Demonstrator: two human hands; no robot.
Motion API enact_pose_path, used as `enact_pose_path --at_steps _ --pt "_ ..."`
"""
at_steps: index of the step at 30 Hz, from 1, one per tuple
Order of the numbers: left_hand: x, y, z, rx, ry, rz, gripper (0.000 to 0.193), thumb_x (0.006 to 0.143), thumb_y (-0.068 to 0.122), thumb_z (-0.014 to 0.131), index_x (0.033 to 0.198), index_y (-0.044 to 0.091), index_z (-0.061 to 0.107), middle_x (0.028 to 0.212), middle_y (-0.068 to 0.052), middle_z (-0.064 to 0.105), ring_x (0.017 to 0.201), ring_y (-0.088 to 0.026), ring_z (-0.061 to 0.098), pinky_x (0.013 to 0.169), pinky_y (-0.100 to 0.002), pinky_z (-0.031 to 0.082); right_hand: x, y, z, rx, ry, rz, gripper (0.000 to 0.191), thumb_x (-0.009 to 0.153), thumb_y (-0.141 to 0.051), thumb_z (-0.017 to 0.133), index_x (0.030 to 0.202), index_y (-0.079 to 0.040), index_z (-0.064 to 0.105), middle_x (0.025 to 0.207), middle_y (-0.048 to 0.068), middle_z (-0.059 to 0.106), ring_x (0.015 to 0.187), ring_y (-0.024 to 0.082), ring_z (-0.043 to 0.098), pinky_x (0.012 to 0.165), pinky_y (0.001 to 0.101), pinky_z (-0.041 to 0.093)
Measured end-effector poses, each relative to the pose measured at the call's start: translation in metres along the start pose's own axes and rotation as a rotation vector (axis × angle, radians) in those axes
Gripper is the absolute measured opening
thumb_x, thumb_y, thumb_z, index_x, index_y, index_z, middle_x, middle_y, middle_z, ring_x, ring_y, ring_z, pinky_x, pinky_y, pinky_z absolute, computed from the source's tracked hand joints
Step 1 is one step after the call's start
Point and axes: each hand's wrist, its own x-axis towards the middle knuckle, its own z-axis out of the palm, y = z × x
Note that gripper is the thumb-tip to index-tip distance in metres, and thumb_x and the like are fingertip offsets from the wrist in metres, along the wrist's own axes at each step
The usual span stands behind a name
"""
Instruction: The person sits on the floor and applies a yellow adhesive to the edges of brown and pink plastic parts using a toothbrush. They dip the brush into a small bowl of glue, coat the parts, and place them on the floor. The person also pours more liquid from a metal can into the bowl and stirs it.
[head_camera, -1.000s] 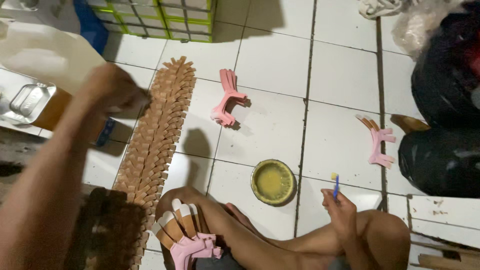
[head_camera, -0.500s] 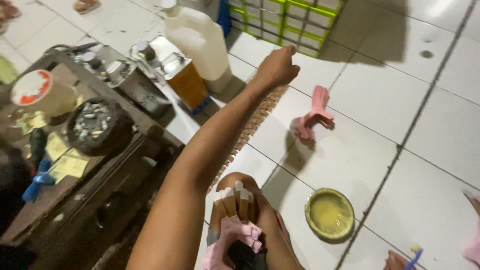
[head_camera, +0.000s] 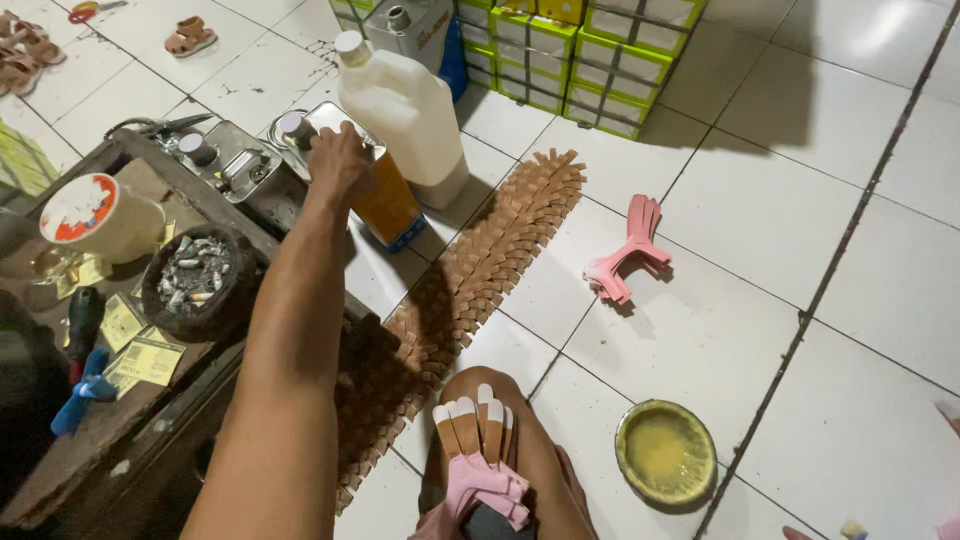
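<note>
My left hand (head_camera: 338, 160) reaches far forward and grips the metal top of an orange rectangular tin can (head_camera: 388, 205). The can stands on the tiled floor against a white plastic jug (head_camera: 405, 100). A long row of overlapped brown strap pieces (head_camera: 490, 260) lies on the floor just right of my arm. Pink and brown strap pieces (head_camera: 480, 450) rest on my knee. Of my right hand, only a sliver (head_camera: 795, 533) shows at the bottom edge, beside a small brush tip (head_camera: 852, 528).
A low dark wooden table (head_camera: 100, 450) at left holds an ashtray (head_camera: 190, 285), a white tub (head_camera: 100, 215) and a metal can (head_camera: 225, 165). A yellow glue dish (head_camera: 665, 450) and pink strap pieces (head_camera: 630, 250) lie on the tiles. Green boxes (head_camera: 580, 50) stand behind.
The view has swung left and down. My left hand moved from the far end of the brown row to the top of the orange tin can and closed on it.
</note>
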Motion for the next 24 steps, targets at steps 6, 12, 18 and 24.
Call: enact_pose_path --at_steps 6,12,18,24 --pt "0.005 0.012 -0.092 0.031 -0.037 0.081 0.063 0.071 0.024 0.086 0.123 0.002 0.059 0.118 -0.026 0.064 0.110 -0.044 0.062 0.092 -0.052 0.054 -0.011 -0.022 0.003 -0.026 -0.018 -0.062 0.032 0.100 -0.016 0.069 0.126 0.001 0.074 0.088 0.006 0.067 0.070 0.008 0.049 0.064 0.0240 0.041" --pt "-0.074 0.099 -0.194 -0.425 -0.189 0.226 0.069 0.083 0.028 0.081 0.143 0.010 0.052 0.114 -0.021 0.068 0.091 -0.028 0.072 0.077 -0.041 0.060 -0.073 -0.061 0.003 -0.048 -0.091 -0.260 0.033 0.100 -0.015 0.069 0.129 0.001 0.074 0.090 0.006 0.068 0.071 0.008 0.050 0.066 0.0230 0.042" --pt "-0.186 0.192 -0.219 -0.575 -0.434 0.519 0.056 0.089 0.017 0.068 0.143 0.008 0.056 0.109 -0.022 0.074 0.087 -0.027 0.076 0.073 -0.039 0.065 -0.148 -0.162 0.025 0.331 -0.359 -0.816 0.068 0.079 -0.013 0.084 0.143 -0.003 0.063 0.126 0.005 0.064 0.088 0.009 0.044 0.081 0.0218 0.043" --pt "-0.278 0.266 -0.171 -0.756 -0.792 0.759 0.046 0.088 0.012 0.071 0.133 0.005 0.062 0.102 -0.016 0.075 0.086 -0.019 0.076 0.073 -0.032 0.063 -0.185 -0.219 -0.007 -0.224 0.085 -1.308 0.130 0.054 -0.044 0.097 0.156 -0.004 0.028 0.157 0.019 0.035 0.125 0.033 0.047 0.101 0.0420 0.042"
